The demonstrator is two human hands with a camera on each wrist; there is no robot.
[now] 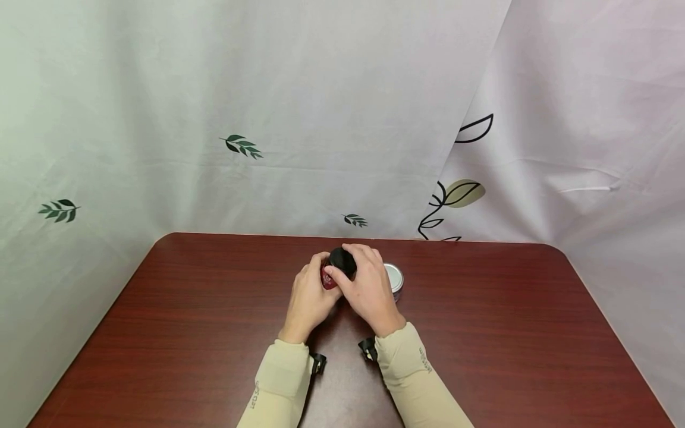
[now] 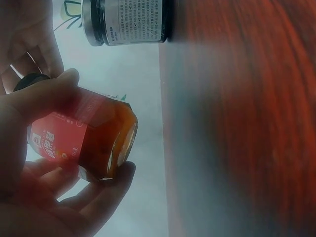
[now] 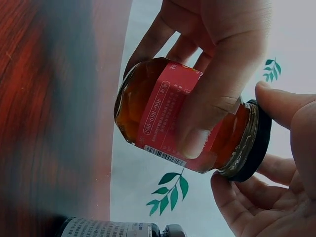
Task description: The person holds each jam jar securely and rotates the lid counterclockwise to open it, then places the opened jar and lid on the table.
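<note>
The red-labelled jar [image 3: 160, 111] is gripped above the surface [image 1: 214, 309] by the left hand [image 1: 309, 297], likely to keep it still, and its black lid [image 3: 260, 143] is pinched by the right hand [image 1: 371, 289]. A second jar [image 1: 395, 278] is set just right of the hands.

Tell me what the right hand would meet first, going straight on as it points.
Most likely the black lid of the jar: the right hand has it between thumb and fingers. What comes after is unclear in depth.
</note>
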